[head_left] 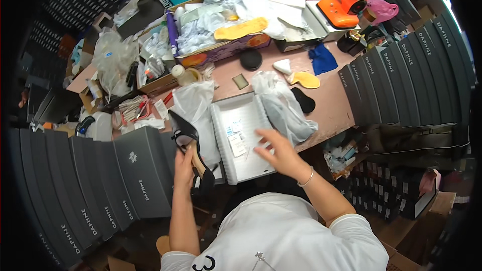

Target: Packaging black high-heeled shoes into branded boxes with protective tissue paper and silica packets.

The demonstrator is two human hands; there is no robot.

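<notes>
A black pointed shoe [185, 129] with a beige insole is gripped by my left hand [184, 168], its toe turned away from me. My fingers wrap round its middle, and part of its heel end is dark against the background. My right hand [277, 153] hovers at the right side of an open white-lined shoe box [247, 110], fingers apart and holding nothing. Small white packets [237, 145] lie inside the box. To its right is a thin white bag [287, 118] with a dark shape in it. Another white bag [193, 101] lies to the left, partly behind the shoe.
Dark shoe boxes line up on the left [143, 170] and right [396, 80]. At the back stands a carton [216, 52] heaped with paper and plastic. Yellow insoles [305, 80], a black round lid [250, 59], a blue cloth [323, 59] and an orange device [344, 7] occupy the pink table.
</notes>
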